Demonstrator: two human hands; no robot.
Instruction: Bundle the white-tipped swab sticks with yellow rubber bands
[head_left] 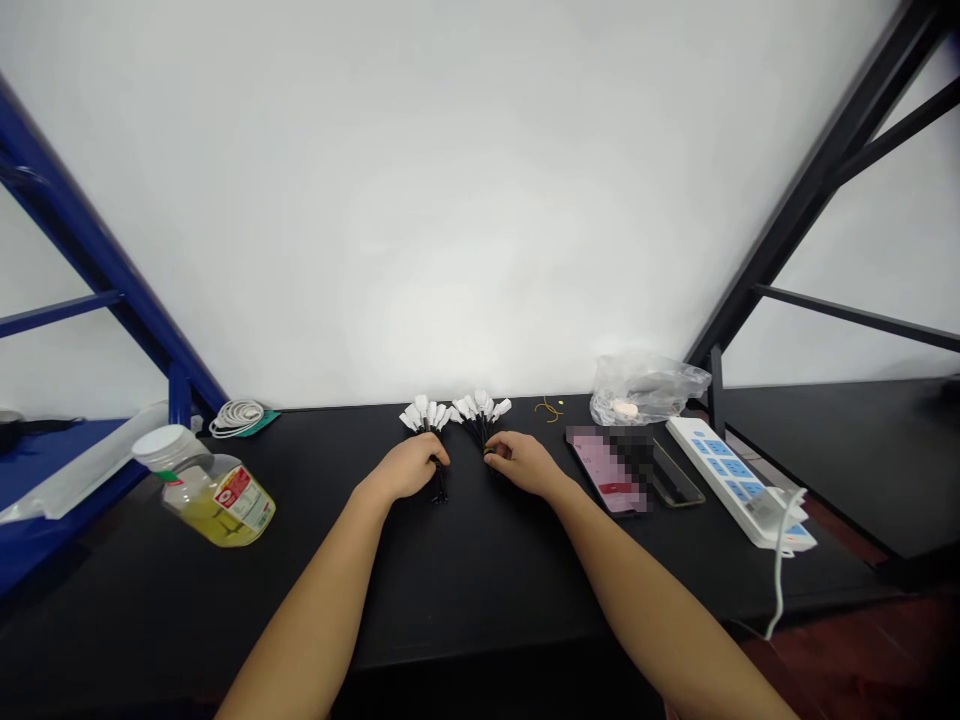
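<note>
My left hand (415,465) is closed around a bundle of thin black stems with white flat ends (424,410); the white ends fan out toward the wall and the dark lower tips stick out below my fingers. Beside it, my right hand (523,461) pinches a second bundle of black stems with white ends (480,406) near its lower part, where a small yellowish band shows. Both bundles lie on the black tabletop (450,580), their white ends almost touching. What exactly the stems are is too small to tell.
At left stand a jar of yellow liquid (225,500) and a coiled white cable (238,418). To the right lie yellow bands (551,408), a clear plastic bag (649,388), a phone with a pink screen (604,470), another dark phone (679,475) and a white power strip (739,482).
</note>
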